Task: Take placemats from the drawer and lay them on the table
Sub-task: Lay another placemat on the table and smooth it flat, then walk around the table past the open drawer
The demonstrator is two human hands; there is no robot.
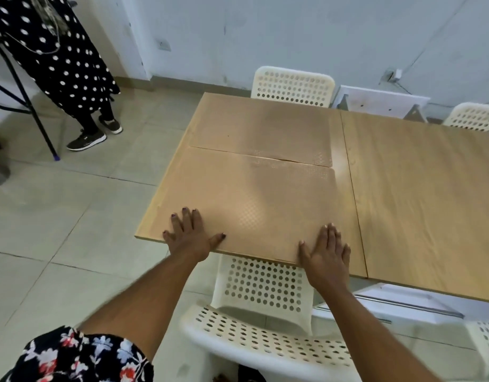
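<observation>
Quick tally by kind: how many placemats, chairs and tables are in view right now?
Placemats: 2, near and far
Chairs: 4
Tables: 1
Total: 7

- The left hand [190, 235] lies flat, fingers spread, on the near left corner of the near placemat [254, 205].
- The right hand [326, 255] lies flat on its near right corner.
- A far placemat [261, 128] lies just beyond, their edges meeting.
- Both mats lie on the left end of the wooden table [425, 194].
- A white perforated chair [262, 304] stands tucked below the near edge.
- Another person in a polka-dot dress [53, 53] stands on the tiled floor at far left.
</observation>
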